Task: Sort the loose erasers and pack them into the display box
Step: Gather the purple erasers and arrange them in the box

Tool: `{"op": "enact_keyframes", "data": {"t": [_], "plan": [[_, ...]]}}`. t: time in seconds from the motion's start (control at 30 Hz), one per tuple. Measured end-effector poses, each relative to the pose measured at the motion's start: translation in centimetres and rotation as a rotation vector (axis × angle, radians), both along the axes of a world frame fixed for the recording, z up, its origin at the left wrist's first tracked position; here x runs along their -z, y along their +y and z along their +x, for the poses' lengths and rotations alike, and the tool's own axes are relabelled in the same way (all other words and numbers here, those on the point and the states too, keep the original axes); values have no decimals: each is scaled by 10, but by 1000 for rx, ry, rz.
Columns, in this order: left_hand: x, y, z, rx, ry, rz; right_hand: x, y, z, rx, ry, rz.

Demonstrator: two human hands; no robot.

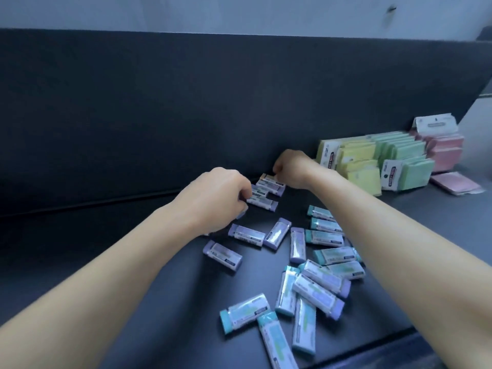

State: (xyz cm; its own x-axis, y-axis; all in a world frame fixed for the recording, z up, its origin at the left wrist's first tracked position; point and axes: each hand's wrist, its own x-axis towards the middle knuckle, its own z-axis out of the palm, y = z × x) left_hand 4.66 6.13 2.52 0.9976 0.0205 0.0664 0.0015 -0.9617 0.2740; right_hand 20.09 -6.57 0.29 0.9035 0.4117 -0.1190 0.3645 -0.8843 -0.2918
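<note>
Erasers (266, 191) pinched: left hand (215, 193), right hand (292, 169)

The desk (159, 302) is a dark, matt grey-black, and the panel (159, 102) behind it is the same plain charcoal. Above that the wall (213, 12) is pale bluish grey. The purple erasers (222, 253) have lilac ends and white printed sleeves; one of them shows a black barcode (249, 238). The teal erasers (245, 312) have turquoise ends and white sleeves with a soft light-green patch along the middle. At the far right stand note packs in plain pastel blocks: yellow packs (356, 161), green packs (415, 169) and pink packs (447, 150). Their header cards (391, 173) are white with a red label; the lettering is too blurred to read.
</note>
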Motion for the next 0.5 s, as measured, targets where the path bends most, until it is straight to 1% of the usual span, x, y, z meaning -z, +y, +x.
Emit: {"op": "enact_keyframes", "data": {"t": [0.1,0.2,0.3,0.5], "plan": [[0,-23,2,-12,7,-5,-2,-6,1,-61,31,15],[4,-45,4,-37,44,7,0,-8,0,-120,31,-36],[7,-59,2,-47,89,11,-5,-21,-7,-168,28,15],[4,-98,12,-38,31,-30,-61,-77,-23,-180,-90,124]]}}
